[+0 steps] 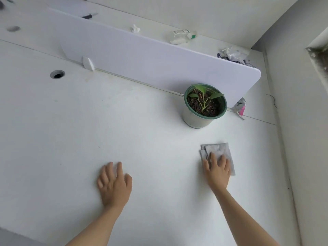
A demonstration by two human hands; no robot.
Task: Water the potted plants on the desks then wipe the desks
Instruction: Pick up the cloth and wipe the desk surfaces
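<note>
Left hand (114, 185): flat, fingers spread, palm down on white desk (71, 139). Right hand (217, 172): flat, pressing folded grey cloth (219, 153). Potted plant (205, 105): beside divider (142, 55). Bottle (182, 35) label unreadable.

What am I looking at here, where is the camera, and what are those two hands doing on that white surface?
There is no machine here, just a person. The single picture comes from a camera worn on their head, looking forward and down, so both arms reach in from the bottom.

The surface is a white desk with a white divider panel standing along its back edge. A potted plant in a green-rimmed pot stands in front of the panel. A round cable hole sits to the left.

The right hand presses flat on a folded grey cloth, as if wiping. The left hand rests open on the bare desk, holding nothing.

Beyond the panel, on the next desk, lie crumpled tissue and a plastic bottle on its side.
</note>
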